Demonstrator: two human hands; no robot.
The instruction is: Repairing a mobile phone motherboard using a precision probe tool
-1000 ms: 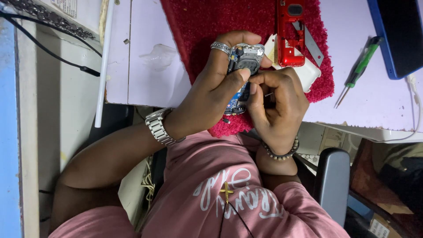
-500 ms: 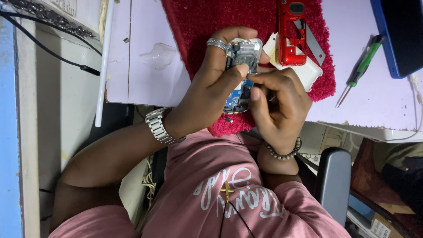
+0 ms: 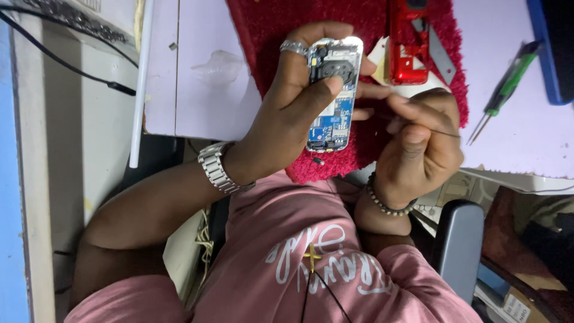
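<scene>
My left hand [image 3: 290, 116], with a ring and a metal watch, is shut on an opened small phone [image 3: 332, 110] whose blue circuit board and black speaker part show. It holds the phone upright over a red shaggy mat [image 3: 275, 36]. My right hand [image 3: 421, 146], with a bead bracelet, sits just right of the phone and pinches a thin dark wire-like tool [image 3: 443, 133]. Its fingertips are a little apart from the phone's edge.
A red phone shell [image 3: 406, 51] and a flat metal blade [image 3: 440, 55] lie on the mat's far right. A green-handled screwdriver [image 3: 507, 88] rests on the pale table beside a blue-edged object [image 3: 547, 54]. A tiny black part [image 3: 318, 160] lies at the mat's near edge. Black cables [image 3: 66, 60] run at left.
My right hand has drawn back to the right, off the phone, with the thin tool still pinched. My left hand has lifted the phone slightly away from my body.
</scene>
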